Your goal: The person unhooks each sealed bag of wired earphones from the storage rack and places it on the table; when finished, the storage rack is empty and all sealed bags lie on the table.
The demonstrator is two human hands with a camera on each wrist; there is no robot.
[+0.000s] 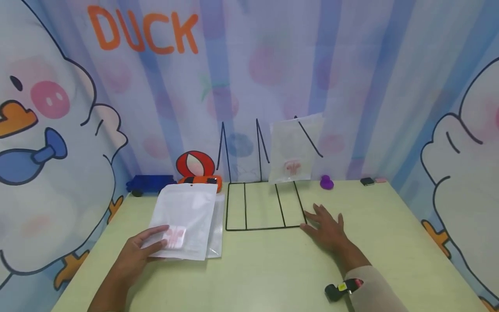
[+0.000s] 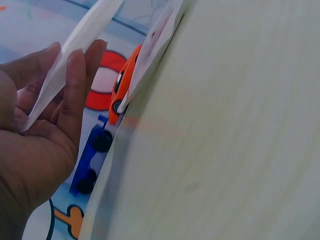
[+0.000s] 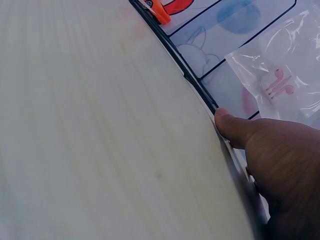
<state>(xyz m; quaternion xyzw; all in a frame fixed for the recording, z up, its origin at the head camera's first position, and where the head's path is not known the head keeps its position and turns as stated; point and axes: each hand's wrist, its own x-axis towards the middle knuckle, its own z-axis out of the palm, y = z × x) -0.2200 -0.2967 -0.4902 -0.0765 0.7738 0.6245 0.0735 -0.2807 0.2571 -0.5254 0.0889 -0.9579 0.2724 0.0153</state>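
Observation:
My left hand (image 1: 134, 251) holds a white zip pouch (image 1: 187, 212) with a pink earphone picture, pinched at its lower left between thumb and fingers. In the left wrist view the pouch (image 2: 70, 55) is seen edge-on, raised off the table. Partly behind it in the head view is a second clear-edged pouch (image 1: 216, 234). A black wire display rack (image 1: 255, 229) stands at mid-table, its prongs rising at the back. One earphone pouch (image 1: 292, 143) hangs on the rack's right prong. My right hand (image 1: 327, 229), fingers spread, touches the rack's front right corner with the thumb.
Along the table's back edge stand a blue toy vehicle (image 1: 151, 183) and an orange toy car (image 1: 214, 180) on the left. A purple object (image 1: 326, 182), a small black item (image 1: 367, 181) and a pink item (image 1: 380, 180) lie right of the rack. A printed curtain (image 1: 370, 86) hangs behind.

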